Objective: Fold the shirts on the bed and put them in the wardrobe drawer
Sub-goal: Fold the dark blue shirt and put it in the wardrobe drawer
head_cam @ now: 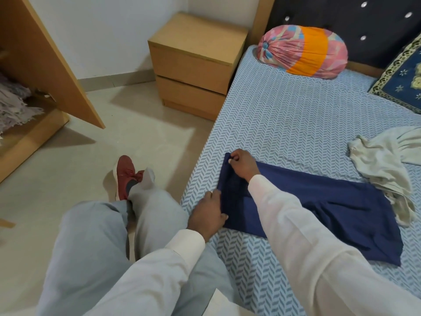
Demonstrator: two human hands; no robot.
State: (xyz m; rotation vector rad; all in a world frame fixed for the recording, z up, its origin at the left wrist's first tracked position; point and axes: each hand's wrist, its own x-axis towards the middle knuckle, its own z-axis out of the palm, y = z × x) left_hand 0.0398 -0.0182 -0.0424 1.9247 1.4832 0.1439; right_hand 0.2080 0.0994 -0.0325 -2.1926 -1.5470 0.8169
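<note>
A navy blue shirt (pixel 337 213) lies partly folded on the bed (pixel 284 115), near its left edge. My left hand (pixel 208 213) pinches the shirt's near left corner at the mattress edge. My right hand (pixel 241 164) grips the far left corner, fingers curled round the cloth. A crumpled pale grey-white shirt (pixel 385 165) lies to the right, touching the navy shirt's far end. The wardrobe (pixel 38 71) stands open at the left with a heap of pale cloth (pixel 13 106) inside.
A wooden bedside cabinet (pixel 193 65) with two drawers stands between wall and bed. A pink-and-orange bolster (pixel 303 53) and a blue patterned pillow (pixel 405 78) lie at the headboard. My legs and a red shoe (pixel 124 176) are over the tiled floor beside the bed.
</note>
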